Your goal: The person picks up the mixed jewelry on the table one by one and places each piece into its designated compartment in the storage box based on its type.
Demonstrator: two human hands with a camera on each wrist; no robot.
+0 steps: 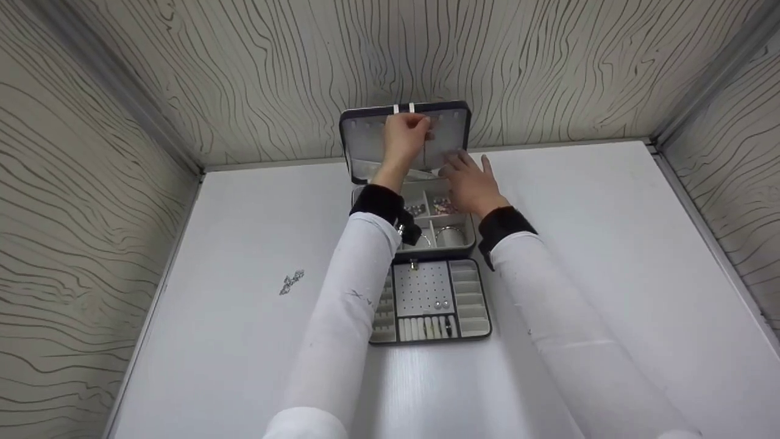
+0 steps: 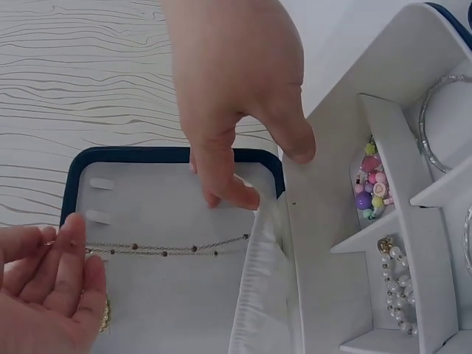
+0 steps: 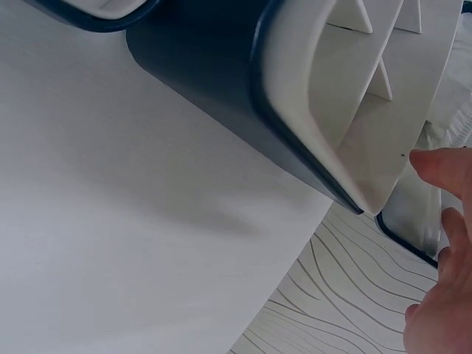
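Observation:
A jewelry box (image 1: 472, 244) stands with its lid (image 1: 365, 139) raised. My left hand (image 1: 405, 137) is in front of the lid's inner face and pinches one end of a fine beaded chain necklace (image 2: 168, 252), close to the white hooks (image 2: 100, 217). From there the chain runs across the lid to the gathered fabric pocket (image 2: 254, 295). My right hand (image 1: 472, 183) is at the pocket side of the lid, fingers spread, thumb apart, one bent fingertip at the pocket's edge. A gold-coloured piece (image 2: 105, 316) is partly hidden behind my left hand.
The box's compartments hold colourful beads (image 2: 375, 181), a pearl string (image 2: 398, 284) and bangles (image 1: 451, 235). A detached tray (image 1: 423, 286) with earrings and rings lies in front. Small silvery jewelry (image 1: 291, 281) lies left on the white table (image 1: 244, 219). A patterned wall (image 1: 292, 73) stands behind.

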